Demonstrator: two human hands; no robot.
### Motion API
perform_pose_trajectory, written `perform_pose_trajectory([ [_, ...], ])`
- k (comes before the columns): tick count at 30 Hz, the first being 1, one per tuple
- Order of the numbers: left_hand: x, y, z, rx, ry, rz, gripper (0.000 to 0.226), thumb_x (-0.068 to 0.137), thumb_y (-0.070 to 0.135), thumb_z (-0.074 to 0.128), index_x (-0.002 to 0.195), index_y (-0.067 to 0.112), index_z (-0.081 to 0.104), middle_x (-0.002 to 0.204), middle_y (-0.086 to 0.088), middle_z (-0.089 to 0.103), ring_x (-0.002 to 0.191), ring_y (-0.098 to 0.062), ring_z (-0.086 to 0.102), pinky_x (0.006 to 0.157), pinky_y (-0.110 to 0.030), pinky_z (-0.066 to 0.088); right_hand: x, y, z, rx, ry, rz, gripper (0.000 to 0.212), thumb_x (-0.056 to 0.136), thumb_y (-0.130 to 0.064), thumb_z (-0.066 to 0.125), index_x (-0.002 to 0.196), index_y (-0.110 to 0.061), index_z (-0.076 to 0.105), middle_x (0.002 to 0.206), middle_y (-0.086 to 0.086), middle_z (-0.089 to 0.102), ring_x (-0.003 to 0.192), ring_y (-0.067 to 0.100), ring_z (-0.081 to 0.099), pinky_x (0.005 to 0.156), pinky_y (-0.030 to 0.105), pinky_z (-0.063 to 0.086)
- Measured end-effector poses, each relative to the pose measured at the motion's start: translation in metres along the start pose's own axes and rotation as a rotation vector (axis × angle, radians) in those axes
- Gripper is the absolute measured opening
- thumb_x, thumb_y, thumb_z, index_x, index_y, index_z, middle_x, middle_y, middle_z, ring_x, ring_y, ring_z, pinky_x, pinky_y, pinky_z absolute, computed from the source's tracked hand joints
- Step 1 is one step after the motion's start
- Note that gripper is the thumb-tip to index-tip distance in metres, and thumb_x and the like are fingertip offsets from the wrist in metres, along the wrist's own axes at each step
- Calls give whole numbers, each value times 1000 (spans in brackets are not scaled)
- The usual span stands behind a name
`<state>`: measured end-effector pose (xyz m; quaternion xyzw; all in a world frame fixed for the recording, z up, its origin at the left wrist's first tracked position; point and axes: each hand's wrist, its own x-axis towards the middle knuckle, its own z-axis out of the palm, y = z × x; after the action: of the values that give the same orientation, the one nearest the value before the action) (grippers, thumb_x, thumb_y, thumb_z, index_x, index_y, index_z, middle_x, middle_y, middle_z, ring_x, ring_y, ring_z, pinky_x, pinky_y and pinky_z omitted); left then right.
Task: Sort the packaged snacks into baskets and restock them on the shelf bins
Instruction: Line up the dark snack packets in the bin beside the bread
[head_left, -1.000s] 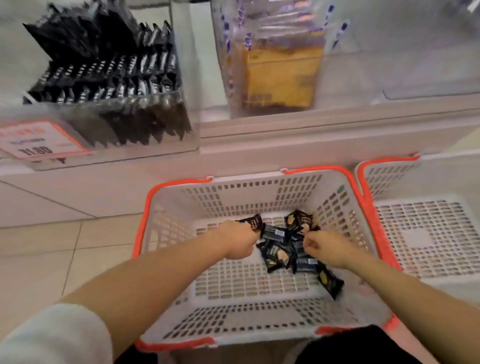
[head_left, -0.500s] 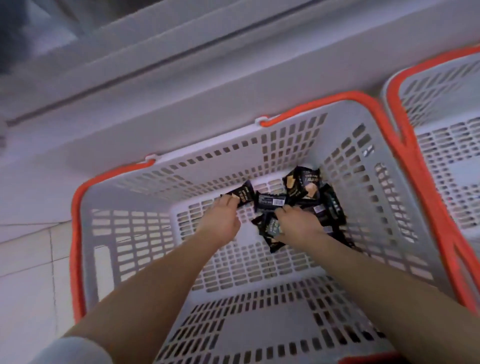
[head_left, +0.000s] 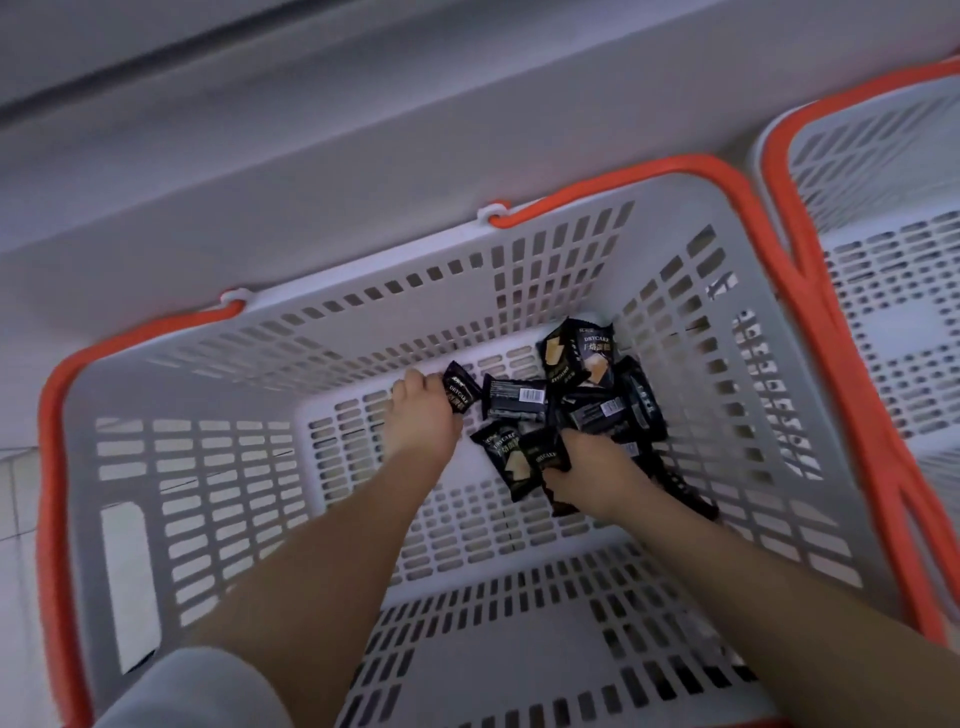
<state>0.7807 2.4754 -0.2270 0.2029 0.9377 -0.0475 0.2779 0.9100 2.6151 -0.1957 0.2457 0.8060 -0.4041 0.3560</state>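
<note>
Since half a second ago both hands have sunk further among the packets: left hand (head_left: 422, 415) pinches one black snack packet (head_left: 460, 394) at the pile's left edge, right hand (head_left: 597, 470) grips another packet (head_left: 543, 454); remaining packets (head_left: 602, 395) lie heaped at the far right of the white basket (head_left: 208, 467), second basket (head_left: 883, 218) just right
</note>
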Motion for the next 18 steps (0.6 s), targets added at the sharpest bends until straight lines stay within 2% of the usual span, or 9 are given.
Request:
perform_pose_trajectory([
  [3, -8, -4, -2, -234, -2, -59, 55, 86, 26, 62, 133, 12, 38, 122, -9, 50, 112, -25, 49, 92, -35, 42, -2, -3, 2, 234, 11, 62, 11, 93, -21, 52, 88, -11, 47, 76, 0, 51, 72, 17, 51, 56, 27, 40],
  [4, -15, -4, -5, -404, -19, -95, 52, 85, 23, 63, 130, 11, 39, 108, -6, 58, 96, -20, 59, 78, -31, 48, -3, -5, 3, 298, 26, 73, 10, 93, -20, 52, 88, -12, 48, 77, -1, 51, 73, 16, 50, 56, 25, 39],
  [6, -31, -1, -8, -817, -87, -157, 42, 85, 15, 62, 122, 9, 43, 80, 0, 63, 57, -4, 61, 46, -18, 44, -3, -11, 5, 394, 55, 62, 8, 93, -19, 52, 93, -11, 51, 83, -1, 53, 79, 16, 52, 61, 25, 40],
  [7, -39, 1, -10, -984, -118, -170, 35, 87, 13, 59, 119, 8, 46, 76, 0, 62, 51, 0, 58, 42, -14, 40, -3, -15, 7, 436, 66, 45, 9, 94, -19, 52, 99, -11, 53, 85, -1, 53, 81, 16, 52, 62, 24, 40],
  [10, -58, 8, -9, -1288, -221, -188, 21, 90, 9, 48, 105, 19, 58, 85, 4, 63, 72, -3, 60, 57, -18, 41, -6, -26, 11, 525, 74, -17, 15, 94, -19, 52, 107, -14, 55, 92, -2, 59, 86, 16, 56, 64, 23, 41],
  [12, -66, 13, -7, -1359, -264, -200, 21, 93, 14, 45, 92, 29, 60, 83, 10, 62, 74, -1, 57, 61, -18, 39, -6, -29, 12, 571, 52, -49, 18, 94, -17, 53, 111, -14, 56, 95, 0, 60, 82, 12, 57, 65, 20, 42],
  [14, -67, 14, -3, -1340, -299, -198, 20, 95, 20, 44, 92, 33, 60, 87, 10, 62, 78, 0, 56, 64, -18, 39, -8, -28, 10, 590, -8, -76, 17, 93, -12, 52, 109, -16, 54, 91, -4, 58, 77, 5, 54, 62, 15, 41],
  [16, -66, 12, 3, -1323, -372, -182, 16, 96, 25, 46, 99, 30, 61, 101, 4, 64, 92, -11, 59, 77, -27, 44, -8, -23, 6, 577, -96, -103, 21, 91, -4, 52, 109, -15, 54, 91, -4, 59, 80, 6, 55, 66, 13, 42],
  [18, -63, 9, 7, -1373, -459, -173, 13, 95, 25, 51, 99, 21, 63, 107, -5, 66, 98, -24, 61, 90, -37, 45, -8, -16, -2, 434, -109, -130, 29, 89, -1, 54, 117, -10, 55, 104, 4, 62, 94, 16, 58, 79, 23, 47],
])
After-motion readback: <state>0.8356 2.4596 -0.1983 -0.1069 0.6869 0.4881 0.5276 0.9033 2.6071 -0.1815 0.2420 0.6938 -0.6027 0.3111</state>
